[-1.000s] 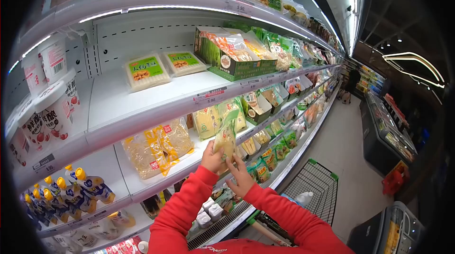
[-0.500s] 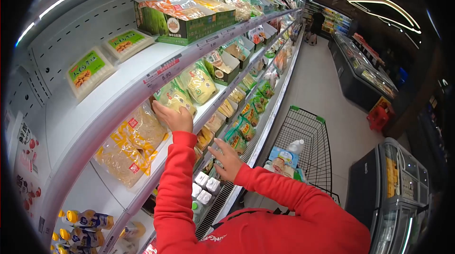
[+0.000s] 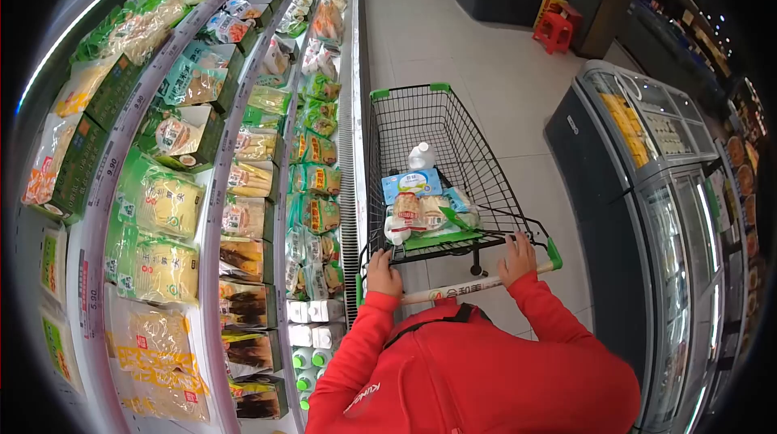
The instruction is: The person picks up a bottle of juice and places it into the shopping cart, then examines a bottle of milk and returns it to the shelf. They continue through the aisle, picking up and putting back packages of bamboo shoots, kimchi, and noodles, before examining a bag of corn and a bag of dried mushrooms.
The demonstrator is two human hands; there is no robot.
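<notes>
Head view showed both hands wrapped tight around the handle (image 3: 457,288): left hand (image 3: 383,274) at its left end, right hand (image 3: 518,258) toward its right end. Just beyond, the shopping cart (image 3: 477,151) stood in the aisle, holding a white bottle (image 3: 421,156) and a blue package (image 3: 411,185). Stocked shelves (image 3: 243,151) ran along the left, and a freezer (image 3: 647,159) stood on the right.

- Red long-sleeved top (image 3: 486,377), sleeves down to the wrists.
- Dark strap (image 3: 429,322) across it; white lettering (image 3: 364,398) below-left of the strap.
- Left grip (image 3: 384,274), right grip (image 3: 518,258): bare hands.
</notes>
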